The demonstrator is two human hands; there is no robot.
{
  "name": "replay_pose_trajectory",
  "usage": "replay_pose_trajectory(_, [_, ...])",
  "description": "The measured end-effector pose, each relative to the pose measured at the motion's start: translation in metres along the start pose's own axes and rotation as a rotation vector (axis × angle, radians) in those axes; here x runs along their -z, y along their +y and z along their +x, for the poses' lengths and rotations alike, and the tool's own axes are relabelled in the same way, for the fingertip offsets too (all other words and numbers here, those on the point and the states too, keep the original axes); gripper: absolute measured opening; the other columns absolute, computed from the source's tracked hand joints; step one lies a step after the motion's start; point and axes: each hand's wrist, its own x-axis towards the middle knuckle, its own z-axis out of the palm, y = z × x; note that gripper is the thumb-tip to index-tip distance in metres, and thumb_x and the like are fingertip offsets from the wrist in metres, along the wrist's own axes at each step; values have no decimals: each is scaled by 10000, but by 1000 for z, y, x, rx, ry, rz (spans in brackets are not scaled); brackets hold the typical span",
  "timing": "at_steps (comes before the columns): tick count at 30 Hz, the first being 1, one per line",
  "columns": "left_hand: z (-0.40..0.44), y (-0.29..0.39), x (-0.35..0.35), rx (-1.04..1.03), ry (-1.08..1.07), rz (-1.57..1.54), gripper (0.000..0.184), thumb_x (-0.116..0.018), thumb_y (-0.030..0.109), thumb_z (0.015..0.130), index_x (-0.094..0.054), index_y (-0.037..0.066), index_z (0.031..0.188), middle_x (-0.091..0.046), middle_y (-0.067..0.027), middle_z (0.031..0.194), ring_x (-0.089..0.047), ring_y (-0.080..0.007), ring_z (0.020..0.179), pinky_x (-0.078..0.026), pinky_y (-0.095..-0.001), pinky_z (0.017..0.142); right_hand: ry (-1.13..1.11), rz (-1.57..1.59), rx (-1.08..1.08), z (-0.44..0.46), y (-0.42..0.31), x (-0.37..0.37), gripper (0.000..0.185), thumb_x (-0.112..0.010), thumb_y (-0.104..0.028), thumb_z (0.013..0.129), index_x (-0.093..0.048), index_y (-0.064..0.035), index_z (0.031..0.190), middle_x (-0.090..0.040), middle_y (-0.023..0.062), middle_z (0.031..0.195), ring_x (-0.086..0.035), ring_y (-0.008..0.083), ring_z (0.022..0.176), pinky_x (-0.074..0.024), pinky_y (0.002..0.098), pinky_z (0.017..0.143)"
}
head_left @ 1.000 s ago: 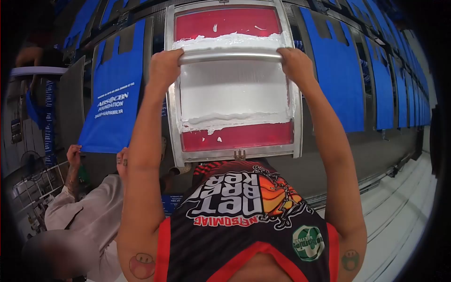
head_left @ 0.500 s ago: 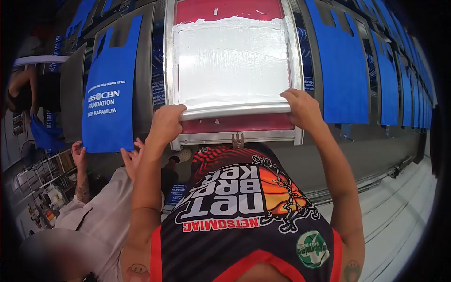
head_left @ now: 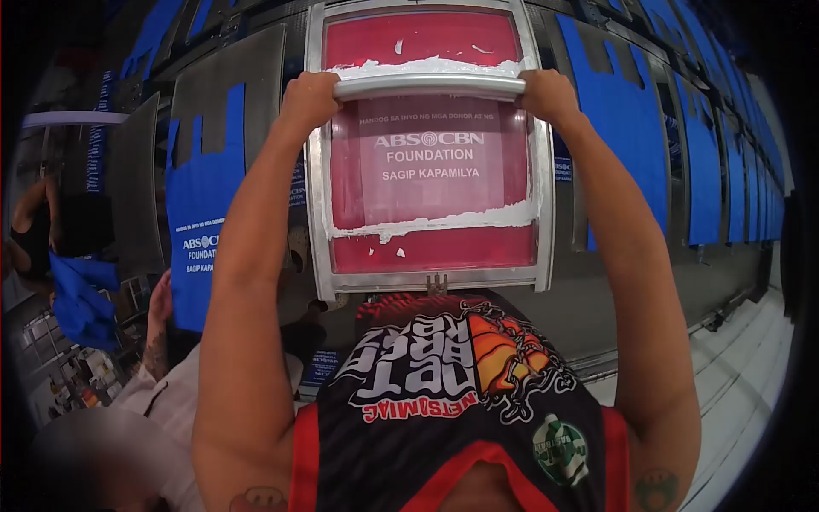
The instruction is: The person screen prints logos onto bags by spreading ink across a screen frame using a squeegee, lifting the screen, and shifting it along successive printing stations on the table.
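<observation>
My left hand (head_left: 310,100) grips one end of a metal-handled squeegee (head_left: 431,87), and my right hand (head_left: 550,98) is closed round its other end. The squeegee lies across the far part of a silk-screen frame (head_left: 543,171) with aluminium sides. White ink (head_left: 444,66) is piled just beyond the bar. On the near side the red mesh shows a stencil of white lettering (head_left: 429,155) reading ABS-CBN Foundation. A ragged strip of white ink (head_left: 435,220) crosses the mesh lower down. The blade under the bar is hidden.
To the left, a co-worker's hand (head_left: 160,299) is at a printed blue bag (head_left: 205,247). Another person at far left has a crumpled blue cloth (head_left: 83,299). Blue bags (head_left: 618,154) lie on grey boards in a row at right.
Both hands have pushed the squeegee from the near end of the screen to the far end. The white ink sheet is scraped away and the lettering shows. The co-worker's printed bag has shifted toward me.
</observation>
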Motion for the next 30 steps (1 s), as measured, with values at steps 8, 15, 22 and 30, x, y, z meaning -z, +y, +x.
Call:
replay_pose_trajectory(8, [-211, 93, -14, 12, 163, -204, 103, -584, 61, 691, -629, 59, 784, -625, -138, 728, -599, -306, 692, -450, -432, 824, 304, 300, 29, -209, -55, -50, 231, -660, 0, 623, -682, -147, 799, -676, 61, 776, -653, 258, 719, -536, 377, 601])
replay_pose_trajectory(15, [-2, -2, -40, -7, 26, -6, 201, -723, 200, 659, -657, 94, 817, -664, -140, 728, -663, -323, 736, -482, -451, 686, 63, 25, -90, -3, 4, -20, 212, -661, -154, 714, -690, -144, 924, -695, 133, 859, -681, 331, 815, -550, 434, 721])
replay_pose_trajectory(22, [80, 73, -4, 87, -166, 146, 330, -754, 237, 681, -704, 138, 991, -698, -150, 967, -665, -335, 959, -500, -483, 888, 624, 158, 62, 2, -3, -6, 474, -797, -242, 686, -599, -85, 1087, -626, 148, 1072, -595, 350, 973, -503, 450, 791])
replay_pose_trajectory(30, [129, 59, 30, -154, -212, -169, 461, -819, 356, 638, -697, 114, 1011, -692, -136, 963, -649, -325, 935, -518, -430, 801, -768, 1281, -344, -282, -140, -74, 479, -650, -473, 859, -705, -4, 944, -690, 87, 834, -632, 173, 754, -507, 333, 719])
